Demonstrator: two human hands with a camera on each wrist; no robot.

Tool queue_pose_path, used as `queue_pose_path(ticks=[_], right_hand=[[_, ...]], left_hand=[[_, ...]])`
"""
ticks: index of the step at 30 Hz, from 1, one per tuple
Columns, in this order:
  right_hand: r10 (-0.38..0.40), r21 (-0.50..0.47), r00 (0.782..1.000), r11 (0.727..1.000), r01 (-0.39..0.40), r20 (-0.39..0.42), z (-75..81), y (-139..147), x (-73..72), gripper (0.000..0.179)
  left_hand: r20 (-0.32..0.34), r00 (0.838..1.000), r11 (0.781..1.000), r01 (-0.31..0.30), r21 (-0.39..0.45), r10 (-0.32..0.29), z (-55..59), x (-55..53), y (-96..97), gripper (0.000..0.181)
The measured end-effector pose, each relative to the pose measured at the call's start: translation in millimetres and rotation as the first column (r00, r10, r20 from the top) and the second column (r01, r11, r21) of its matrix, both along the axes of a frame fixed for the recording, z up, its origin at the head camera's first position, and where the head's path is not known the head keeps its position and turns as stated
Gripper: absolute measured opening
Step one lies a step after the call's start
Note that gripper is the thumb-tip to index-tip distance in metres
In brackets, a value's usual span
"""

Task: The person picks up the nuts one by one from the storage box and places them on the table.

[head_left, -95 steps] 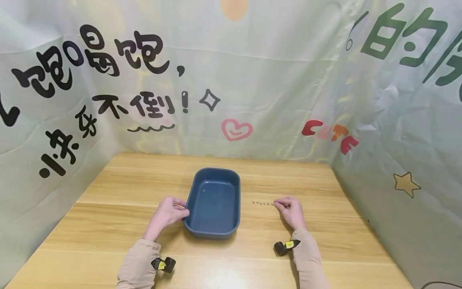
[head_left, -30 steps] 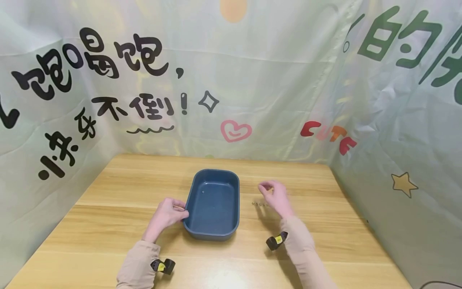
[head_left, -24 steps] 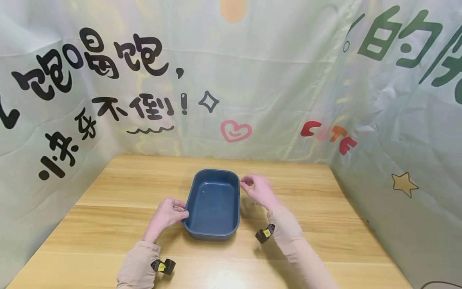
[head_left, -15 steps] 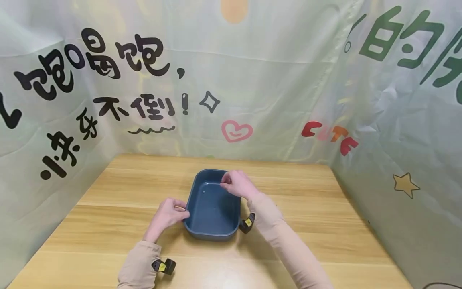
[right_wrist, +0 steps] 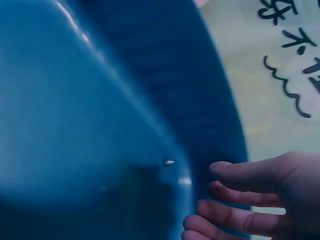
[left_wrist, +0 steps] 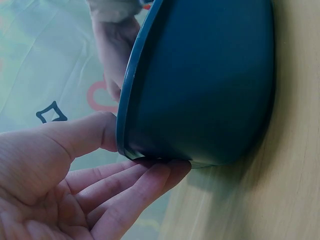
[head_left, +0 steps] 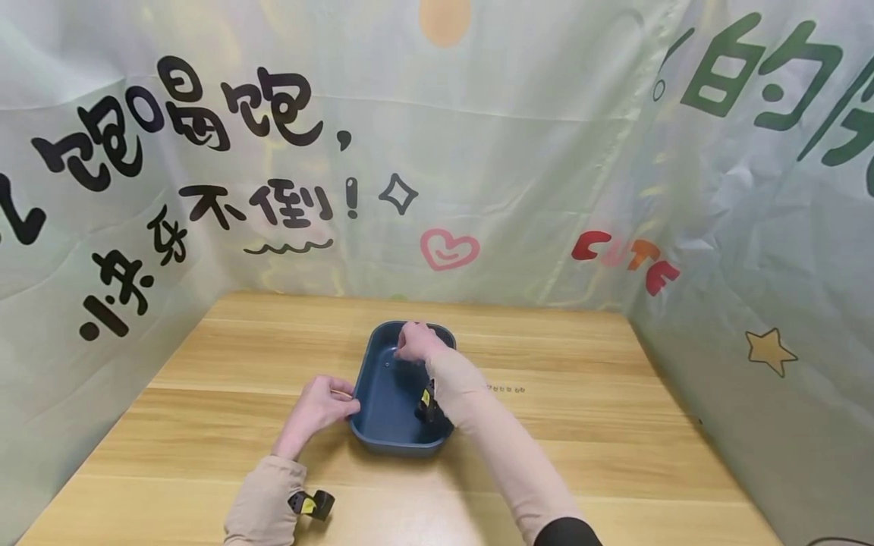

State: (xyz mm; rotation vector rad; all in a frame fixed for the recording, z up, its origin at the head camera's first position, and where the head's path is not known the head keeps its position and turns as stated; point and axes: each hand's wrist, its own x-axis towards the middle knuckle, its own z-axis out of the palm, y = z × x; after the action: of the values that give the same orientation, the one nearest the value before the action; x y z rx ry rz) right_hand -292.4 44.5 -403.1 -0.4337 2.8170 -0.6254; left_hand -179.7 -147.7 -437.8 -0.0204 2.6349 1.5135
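Note:
A deep blue plastic tub [head_left: 392, 409] with rounded corners stands mid-table. My left hand [head_left: 321, 402] grips its left rim, thumb at the rim and fingers against the outer wall in the left wrist view. My right hand [head_left: 416, 341] is inside the tub near its far end. In the right wrist view, that hand's thumb and forefinger lie close together; whether something tiny is between them cannot be seen. One tiny shiny metal piece [right_wrist: 169, 162] lies on the tub floor near the hand. Several tiny pieces [head_left: 505, 390] form a row right of the tub, partly behind the forearm.
The wooden table [head_left: 239, 341] has printed fabric walls [head_left: 532, 152] at the back and both sides. A black wrist camera [head_left: 428, 402] hangs over the tub's right half, and another wrist camera [head_left: 311, 504] sits near the left sleeve. A dark cable shows at bottom right.
My right hand has gone from the right end of the row of tiny pieces, leftward over the tub's right rim, and down inside. My left hand stays at the left rim.

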Motion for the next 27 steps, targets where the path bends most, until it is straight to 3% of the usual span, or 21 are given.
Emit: queue_pose_path(ticks=[5,7,27], right_hand=[[-0.057,-0.050,0.998,0.997,0.059,0.041,-11.8,-9,0.4,0.009],[-0.059,-0.042,0.998,0.997,0.060,0.032,-15.8,-12,0.9,0.010],[-0.050,0.050,0.997,0.997,0.053,-0.066,-39.4,-29,-5.1,0.009]], left_hand=[[-0.010,1.000,1.000,-0.003,-0.005,0.003,-1.5,-1.2,-1.1,0.035],[-0.007,1.000,1.000,0.004,-0.011,-0.004,5.4,2.8,0.4,0.036],[-0.004,1.000,1.000,-0.007,-0.008,0.007,4.2,1.8,1.0,0.035]])
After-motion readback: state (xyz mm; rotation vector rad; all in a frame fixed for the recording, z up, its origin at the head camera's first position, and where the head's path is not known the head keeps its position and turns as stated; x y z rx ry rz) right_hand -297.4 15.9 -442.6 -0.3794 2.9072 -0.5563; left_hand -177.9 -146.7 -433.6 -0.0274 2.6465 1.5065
